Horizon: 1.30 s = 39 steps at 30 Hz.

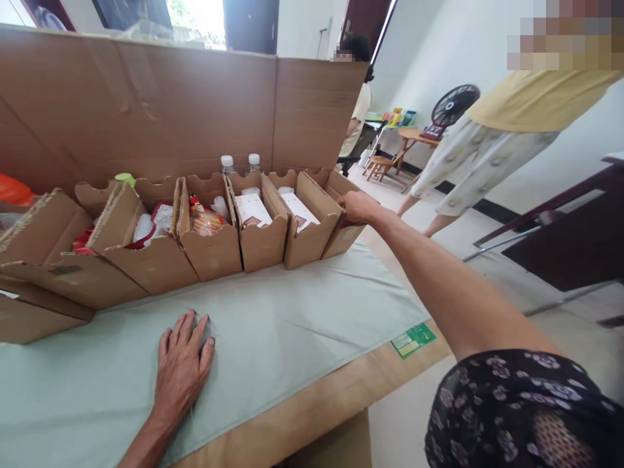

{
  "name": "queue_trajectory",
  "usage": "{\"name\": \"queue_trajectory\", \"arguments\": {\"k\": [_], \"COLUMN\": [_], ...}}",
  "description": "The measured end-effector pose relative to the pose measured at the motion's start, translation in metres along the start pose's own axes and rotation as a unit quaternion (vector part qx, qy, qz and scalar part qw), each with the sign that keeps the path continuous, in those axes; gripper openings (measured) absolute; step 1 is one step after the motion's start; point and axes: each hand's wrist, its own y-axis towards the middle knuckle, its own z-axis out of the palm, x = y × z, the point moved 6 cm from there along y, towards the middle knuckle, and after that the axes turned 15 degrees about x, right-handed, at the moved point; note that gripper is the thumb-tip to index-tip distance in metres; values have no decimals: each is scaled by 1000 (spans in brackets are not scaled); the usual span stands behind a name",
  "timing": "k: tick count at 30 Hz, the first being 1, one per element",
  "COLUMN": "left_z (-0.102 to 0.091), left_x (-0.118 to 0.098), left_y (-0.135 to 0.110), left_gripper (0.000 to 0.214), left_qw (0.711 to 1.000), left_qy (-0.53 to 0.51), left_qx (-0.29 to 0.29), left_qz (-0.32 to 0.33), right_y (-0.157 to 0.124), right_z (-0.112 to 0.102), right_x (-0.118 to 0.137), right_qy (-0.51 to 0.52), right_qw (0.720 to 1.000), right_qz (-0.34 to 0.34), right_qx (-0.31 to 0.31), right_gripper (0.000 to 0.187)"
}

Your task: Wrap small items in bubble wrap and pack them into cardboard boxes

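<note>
My left hand lies flat on the pale green cloth, fingers stretched out, holding nothing. My right hand reaches far to the rightmost cardboard box in a row of open cardboard boxes, its fingers curled over the box's top edge. The neighbouring boxes hold white cartons, and one further left holds packets of biscuits. Two bottles with white caps stand behind the row.
A tall cardboard sheet stands behind the boxes. More boxes with red and white packets sit at the left. A green label lies on the wooden table edge. A person in yellow stands at right; a fan and stools are beyond.
</note>
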Motion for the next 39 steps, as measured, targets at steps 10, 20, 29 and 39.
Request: {"name": "queue_trajectory", "arguments": {"k": [10,20,29,39], "left_z": [3,0,-3,2], "left_x": [-1,0,-2,-1], "left_y": [0,0,-1,-1], "left_gripper": [54,54,53,55], "left_qw": [1000,1000,1000,1000], "left_qy": [6,6,8,8], "left_qx": [-13,-9,-6,-10], "left_qz": [5,5,2,0], "right_y": [-12,-13,3,31], "right_z": [7,12,1,-6], "right_x": [5,3,-16,-9], "right_qy": [0,43,28,20], "right_qw": [995,989,999,999], "right_qz": [5,-37,33,-15], "right_qx": [104,134,24,34], "right_gripper": [34,24,45,37]}}
